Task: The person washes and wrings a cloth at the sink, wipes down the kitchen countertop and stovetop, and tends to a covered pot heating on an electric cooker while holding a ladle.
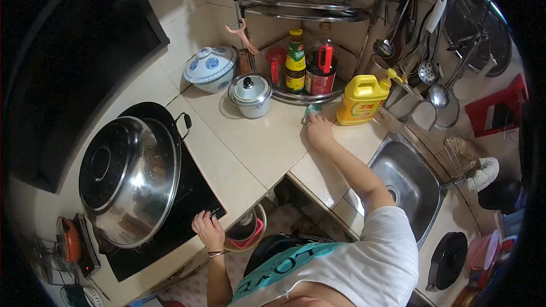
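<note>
My right hand (320, 131) reaches across the tiled counter (239, 145). Its fingers press on a small green-and-grey cloth or scrubbing pad (313, 109), partly hidden under them, by the foot of the corner rack (307, 99). Just right of it stands a yellow jug of dish soap with a pump (360, 101). My left hand (210, 229) holds nothing and rests palm down, fingers slightly apart, at the front corner of the black cooktop (194, 194). On that cooktop sits a wok (147, 111) with a large domed metal lid (145, 183).
A lidded enamel pot (255, 108) and a blue-and-white covered bowl (215, 77) stand at the back. The rack holds a sauce bottle (295, 66) and a red-handled jug (320, 81). At right are a steel sink (403, 166), a faucet (454, 182) and hanging ladles (384, 47).
</note>
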Demonstrator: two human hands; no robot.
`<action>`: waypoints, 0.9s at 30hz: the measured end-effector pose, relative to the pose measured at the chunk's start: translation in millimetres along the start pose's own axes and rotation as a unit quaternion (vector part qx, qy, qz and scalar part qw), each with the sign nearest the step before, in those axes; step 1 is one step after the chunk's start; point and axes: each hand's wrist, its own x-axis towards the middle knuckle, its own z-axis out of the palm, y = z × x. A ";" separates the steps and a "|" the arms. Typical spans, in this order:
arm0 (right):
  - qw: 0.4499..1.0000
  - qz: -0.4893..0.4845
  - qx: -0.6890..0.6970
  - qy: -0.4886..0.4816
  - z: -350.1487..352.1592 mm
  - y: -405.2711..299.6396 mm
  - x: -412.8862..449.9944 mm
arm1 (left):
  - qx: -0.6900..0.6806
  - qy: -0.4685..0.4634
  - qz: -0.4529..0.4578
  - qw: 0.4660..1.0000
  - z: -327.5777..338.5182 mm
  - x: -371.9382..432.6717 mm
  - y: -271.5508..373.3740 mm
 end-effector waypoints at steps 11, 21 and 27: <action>0.957 0.029 0.274 0.088 -31.8 0.3 -58.7 | -0.178 0.037 0.046 0.982 16.0 59.1 67.3; 0.949 -0.046 0.300 0.084 -28.8 3.3 -55.9 | -0.387 -0.065 0.315 0.864 91.1 293.0 427.5; 0.964 0.029 0.265 0.009 -18.9 48.0 -46.5 | -0.557 -0.112 0.154 0.808 93.1 279.9 468.5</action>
